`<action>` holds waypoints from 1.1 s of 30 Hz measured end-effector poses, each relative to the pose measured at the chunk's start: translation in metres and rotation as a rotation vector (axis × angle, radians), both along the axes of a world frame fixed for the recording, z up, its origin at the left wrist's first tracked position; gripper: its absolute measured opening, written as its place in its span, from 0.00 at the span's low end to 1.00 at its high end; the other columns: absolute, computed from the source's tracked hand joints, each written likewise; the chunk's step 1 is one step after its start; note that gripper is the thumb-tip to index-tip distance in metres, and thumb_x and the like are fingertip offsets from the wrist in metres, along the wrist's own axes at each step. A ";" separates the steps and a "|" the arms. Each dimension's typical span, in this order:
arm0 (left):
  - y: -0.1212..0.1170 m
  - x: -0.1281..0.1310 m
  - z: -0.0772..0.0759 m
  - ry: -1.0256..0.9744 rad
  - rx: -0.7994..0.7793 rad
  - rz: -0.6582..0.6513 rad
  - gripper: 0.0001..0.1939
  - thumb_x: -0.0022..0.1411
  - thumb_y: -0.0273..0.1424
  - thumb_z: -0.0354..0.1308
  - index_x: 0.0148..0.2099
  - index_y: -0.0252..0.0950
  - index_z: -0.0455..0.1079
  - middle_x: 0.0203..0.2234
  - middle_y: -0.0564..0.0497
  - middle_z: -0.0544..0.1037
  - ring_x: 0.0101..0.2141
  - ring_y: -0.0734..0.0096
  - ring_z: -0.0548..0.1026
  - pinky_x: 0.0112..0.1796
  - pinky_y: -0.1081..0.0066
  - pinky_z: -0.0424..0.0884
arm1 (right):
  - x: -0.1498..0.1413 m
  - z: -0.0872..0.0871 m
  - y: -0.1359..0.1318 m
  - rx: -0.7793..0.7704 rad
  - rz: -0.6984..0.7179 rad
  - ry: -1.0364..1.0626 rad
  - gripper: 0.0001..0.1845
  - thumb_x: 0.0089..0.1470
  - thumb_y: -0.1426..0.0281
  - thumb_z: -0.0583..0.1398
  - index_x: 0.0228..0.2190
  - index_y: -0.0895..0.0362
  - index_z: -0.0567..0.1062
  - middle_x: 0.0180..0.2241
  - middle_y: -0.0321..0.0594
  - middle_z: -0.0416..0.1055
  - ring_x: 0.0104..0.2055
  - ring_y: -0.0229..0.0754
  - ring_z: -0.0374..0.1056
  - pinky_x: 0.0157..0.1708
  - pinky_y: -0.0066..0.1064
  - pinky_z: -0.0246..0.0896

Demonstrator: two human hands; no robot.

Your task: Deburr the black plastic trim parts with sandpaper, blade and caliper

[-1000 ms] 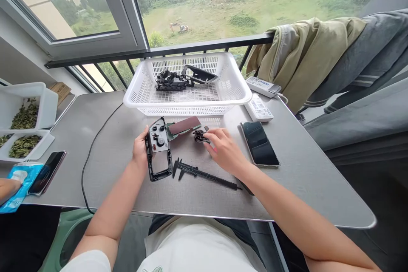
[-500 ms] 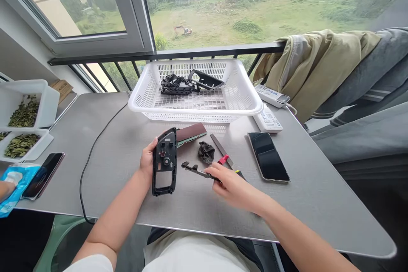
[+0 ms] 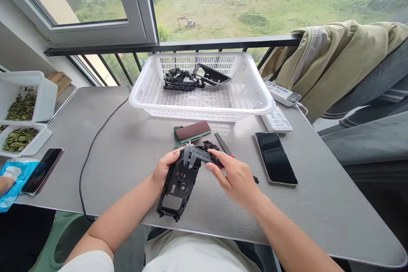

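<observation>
My left hand (image 3: 166,168) is closed on the upper left edge of a black plastic housing (image 3: 180,191), which is tilted above the table's front part. It has a rectangular opening near its lower end. In my right hand (image 3: 234,176) is a black vernier caliper (image 3: 204,155); its jaws lie over the upper end of the housing. Whether the jaws touch the plastic I cannot tell. Behind the caliper lies a crumpled black cloth-like piece (image 3: 210,145), partly hidden. Folded sandpaper (image 3: 194,131), brown and green, lies beyond the housing. A flat file (image 3: 223,142) is partly covered by my right hand.
A white basket (image 3: 204,112) with black plastic parts stands at the back. To the right lie a phone (image 3: 276,158) and white power strips (image 3: 278,121). At left are a cable (image 3: 87,157), another phone (image 3: 43,170), tubs of dried leaves (image 3: 24,136) and another person's hand (image 3: 5,185).
My right hand has let go of the crumpled black piece, picked up the caliper and brought it to the housing. My left hand has moved the housing right and tilted it.
</observation>
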State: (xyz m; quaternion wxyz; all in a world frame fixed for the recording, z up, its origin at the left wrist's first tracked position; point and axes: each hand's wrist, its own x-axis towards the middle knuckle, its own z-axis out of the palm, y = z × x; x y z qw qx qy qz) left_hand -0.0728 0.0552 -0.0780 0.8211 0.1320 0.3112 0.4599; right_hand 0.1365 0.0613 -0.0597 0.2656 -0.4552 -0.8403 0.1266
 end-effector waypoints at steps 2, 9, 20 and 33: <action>-0.001 0.000 0.002 0.001 0.005 -0.017 0.22 0.55 0.32 0.63 0.52 0.31 0.73 0.32 0.45 0.81 0.27 0.69 0.78 0.28 0.74 0.70 | -0.001 -0.004 0.000 -0.004 0.003 0.053 0.20 0.65 0.60 0.49 0.48 0.59 0.70 0.31 0.43 0.78 0.24 0.41 0.72 0.25 0.31 0.65; -0.002 0.002 -0.001 -0.011 -0.019 -0.028 0.21 0.57 0.31 0.62 0.52 0.31 0.72 0.35 0.43 0.81 0.27 0.68 0.78 0.26 0.74 0.69 | 0.002 -0.009 -0.003 -0.006 0.020 0.139 0.16 0.62 0.66 0.53 0.50 0.57 0.69 0.31 0.41 0.77 0.24 0.40 0.71 0.25 0.30 0.65; -0.002 0.004 0.002 -0.055 -0.031 -0.048 0.18 0.56 0.30 0.62 0.49 0.30 0.73 0.30 0.45 0.81 0.26 0.69 0.78 0.27 0.74 0.71 | 0.007 -0.011 -0.006 0.003 0.105 0.124 0.20 0.64 0.68 0.51 0.56 0.59 0.63 0.31 0.42 0.74 0.24 0.39 0.68 0.22 0.29 0.61; -0.002 0.004 0.002 -0.021 -0.038 -0.080 0.21 0.56 0.30 0.62 0.52 0.31 0.72 0.33 0.43 0.82 0.26 0.68 0.78 0.26 0.74 0.70 | 0.012 -0.017 -0.008 -0.001 0.105 0.100 0.21 0.66 0.64 0.49 0.56 0.58 0.66 0.30 0.42 0.76 0.25 0.41 0.71 0.25 0.29 0.65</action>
